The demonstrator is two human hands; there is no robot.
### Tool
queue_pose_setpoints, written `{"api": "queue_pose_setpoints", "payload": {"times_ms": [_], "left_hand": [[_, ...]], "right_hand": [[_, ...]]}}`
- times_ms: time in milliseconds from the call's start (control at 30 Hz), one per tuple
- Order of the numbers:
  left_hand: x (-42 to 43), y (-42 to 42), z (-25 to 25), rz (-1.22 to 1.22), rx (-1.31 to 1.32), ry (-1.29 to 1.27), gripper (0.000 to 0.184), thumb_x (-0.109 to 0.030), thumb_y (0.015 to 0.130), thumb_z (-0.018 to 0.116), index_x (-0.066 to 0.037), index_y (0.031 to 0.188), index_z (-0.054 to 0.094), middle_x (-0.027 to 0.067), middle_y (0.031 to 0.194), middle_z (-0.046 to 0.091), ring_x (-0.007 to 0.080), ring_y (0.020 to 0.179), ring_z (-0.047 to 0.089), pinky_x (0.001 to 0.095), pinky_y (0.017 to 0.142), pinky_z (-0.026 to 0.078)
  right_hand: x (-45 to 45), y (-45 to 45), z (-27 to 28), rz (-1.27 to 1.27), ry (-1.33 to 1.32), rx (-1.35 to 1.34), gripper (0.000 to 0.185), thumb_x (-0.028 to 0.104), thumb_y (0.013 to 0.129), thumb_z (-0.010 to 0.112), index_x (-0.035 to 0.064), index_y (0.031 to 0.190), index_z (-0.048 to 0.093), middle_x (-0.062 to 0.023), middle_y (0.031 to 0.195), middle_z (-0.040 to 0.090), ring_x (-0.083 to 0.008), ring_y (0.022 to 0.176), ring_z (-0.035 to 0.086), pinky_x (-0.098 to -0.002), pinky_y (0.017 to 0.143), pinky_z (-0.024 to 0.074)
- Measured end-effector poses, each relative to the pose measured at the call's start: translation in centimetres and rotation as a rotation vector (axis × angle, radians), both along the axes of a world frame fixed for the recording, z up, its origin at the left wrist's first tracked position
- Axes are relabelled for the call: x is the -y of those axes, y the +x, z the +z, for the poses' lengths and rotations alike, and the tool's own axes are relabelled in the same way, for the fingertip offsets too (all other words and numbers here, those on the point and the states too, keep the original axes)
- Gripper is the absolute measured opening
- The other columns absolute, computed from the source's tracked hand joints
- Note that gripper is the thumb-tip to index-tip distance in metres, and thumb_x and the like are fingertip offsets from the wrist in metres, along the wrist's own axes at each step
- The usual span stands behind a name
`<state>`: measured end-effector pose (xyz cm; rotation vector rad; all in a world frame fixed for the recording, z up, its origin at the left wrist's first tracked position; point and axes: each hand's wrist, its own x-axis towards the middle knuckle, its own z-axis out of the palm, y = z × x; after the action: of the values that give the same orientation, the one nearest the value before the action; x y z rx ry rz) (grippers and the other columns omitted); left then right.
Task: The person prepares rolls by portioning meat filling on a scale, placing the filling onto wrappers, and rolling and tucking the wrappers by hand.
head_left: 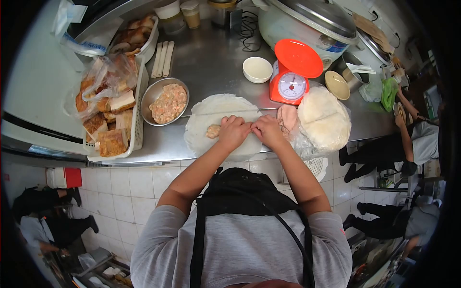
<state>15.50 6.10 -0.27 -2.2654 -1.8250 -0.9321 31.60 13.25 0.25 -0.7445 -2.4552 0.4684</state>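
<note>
A round, translucent white wrapper sheet [206,108] lies flat near the counter's front edge. On it sits a strip of minced meat filling [213,131], its left end showing beside my left hand [233,132]. That hand's fingers are curled down over the filling and hide the rest of it. My right hand [268,130] is closed too, its fingertips meeting the left ones; whatever lies beneath them is hidden. Left of the sheet stands a metal bowl [167,102] of minced meat. To the right, a stack of white wrappers [325,119] rests in clear plastic.
Behind my hands are a red scale [288,89] and a white bowl [257,70]. A basket [140,108] of roasted meat pieces stands left, several white rolls [163,59] behind the metal bowl. A large cooker [307,24] is at the back. Other people stand at both sides.
</note>
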Motion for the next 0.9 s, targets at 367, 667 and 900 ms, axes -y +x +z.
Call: {"api": "queue_pose_setpoints", "payload": {"times_ms": [367, 667, 900], "left_hand": [[-0.1, -0.5, 0.0, -0.007, -0.015, -0.103, 0.028, -0.024, 0.063, 0.071, -0.020, 0.091, 0.066, -0.0029, 0.080, 0.054, 0.0171, 0.085, 0.049, 0.0362, 0.076, 0.030], [-0.1, 0.0, 1.1, -0.040, 0.007, -0.055, 0.021, -0.028, 0.064, 0.069, -0.019, 0.083, 0.066, -0.0034, 0.079, 0.055, 0.0160, 0.085, 0.049, 0.0368, 0.075, 0.031], [-0.2, -0.7, 0.0, -0.007, -0.016, -0.072, 0.017, -0.025, 0.064, 0.070, -0.019, 0.079, 0.066, -0.0033, 0.078, 0.054, 0.0165, 0.085, 0.050, 0.0372, 0.076, 0.031]], "right_hand": [[0.2, -0.1, 0.3, -0.055, -0.078, 0.218, 0.033, 0.027, 0.068, 0.069, 0.0160, 0.099, 0.064, -0.0037, 0.093, 0.056, -0.0239, 0.093, 0.049, -0.0374, 0.079, 0.0355], [0.0, 0.7, 1.1, -0.064, -0.135, 0.163, 0.024, 0.022, 0.067, 0.070, 0.0153, 0.090, 0.064, -0.0024, 0.094, 0.057, -0.0231, 0.094, 0.049, -0.0378, 0.079, 0.0366], [0.6, -0.3, 2.3, -0.087, -0.075, 0.181, 0.022, 0.021, 0.067, 0.068, 0.0157, 0.088, 0.067, 0.0003, 0.089, 0.058, -0.0215, 0.093, 0.049, -0.0374, 0.078, 0.0366]]}}
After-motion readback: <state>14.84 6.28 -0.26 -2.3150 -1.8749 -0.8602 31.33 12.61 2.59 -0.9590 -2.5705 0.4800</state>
